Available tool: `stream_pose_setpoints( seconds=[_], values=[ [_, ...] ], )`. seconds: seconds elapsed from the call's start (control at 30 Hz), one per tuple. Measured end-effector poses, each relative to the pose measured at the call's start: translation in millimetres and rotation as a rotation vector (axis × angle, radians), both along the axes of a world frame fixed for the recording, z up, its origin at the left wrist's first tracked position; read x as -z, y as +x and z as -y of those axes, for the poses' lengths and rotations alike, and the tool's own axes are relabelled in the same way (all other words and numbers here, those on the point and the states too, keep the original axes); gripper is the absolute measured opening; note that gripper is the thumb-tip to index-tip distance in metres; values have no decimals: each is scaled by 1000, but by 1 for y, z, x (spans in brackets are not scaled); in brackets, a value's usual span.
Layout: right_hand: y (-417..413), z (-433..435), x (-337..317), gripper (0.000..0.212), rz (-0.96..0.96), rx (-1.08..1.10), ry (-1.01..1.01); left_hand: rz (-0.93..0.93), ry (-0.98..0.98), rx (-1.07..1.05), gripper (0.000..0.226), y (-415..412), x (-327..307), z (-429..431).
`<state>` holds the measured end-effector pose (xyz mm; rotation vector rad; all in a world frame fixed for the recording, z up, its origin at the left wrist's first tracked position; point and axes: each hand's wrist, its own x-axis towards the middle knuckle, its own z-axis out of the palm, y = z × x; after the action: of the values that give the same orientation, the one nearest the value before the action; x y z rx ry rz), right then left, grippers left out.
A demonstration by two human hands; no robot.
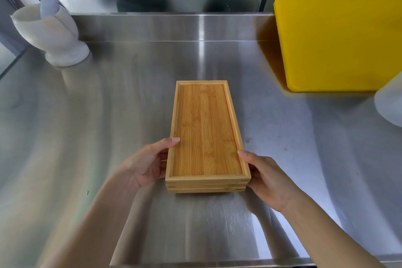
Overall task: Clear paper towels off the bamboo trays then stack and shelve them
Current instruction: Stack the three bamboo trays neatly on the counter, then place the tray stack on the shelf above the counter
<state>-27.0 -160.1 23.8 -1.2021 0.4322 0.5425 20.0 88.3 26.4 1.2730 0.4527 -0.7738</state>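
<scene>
Trays: your stack of bamboo trays (pixel 206 135) sits mid-worktop (pixel 87 137), top tray bare, no paper towel in sight.
Left hand (pixel 145 165): clasping the stack's near left edge, thumb on the rim.
Right hand (pixel 265 178): gripping the near right edge likewise.
Step, as I judge it: square the stack, then lift for shelving.
Grip advice: hook your fingers under the bottom tray so all layers rise together; keep it level.
Watch: the yellow board (pixel 339 43) and white mortar (pixel 54 30) stand well apart, so your path looks free.
Shelf: not visible.
</scene>
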Motion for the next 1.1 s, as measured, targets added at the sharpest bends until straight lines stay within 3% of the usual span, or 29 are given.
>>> stream_pose_setpoints(
  seconds=[0.33,0.53,0.7,0.87,1.0,1.1],
  values=[
    [77,-10,-70,43,169,13,-26,213,47,-100,58,65,-70,-3],
    [152,-24,-131,30,305,76,-20,361,69,-133,59,138,-136,-14],
    [219,-28,-179,43,379,120,-38,437,81,-136,82,193,-192,-16],
    [282,-25,-218,35,403,140,-55,437,67,-151,87,255,-226,-9],
    [336,-19,-229,40,401,118,-59,439,68,-147,62,313,-231,-2],
    [377,-18,-231,34,370,135,-43,416,88,-178,57,356,-227,4]
  ],
)
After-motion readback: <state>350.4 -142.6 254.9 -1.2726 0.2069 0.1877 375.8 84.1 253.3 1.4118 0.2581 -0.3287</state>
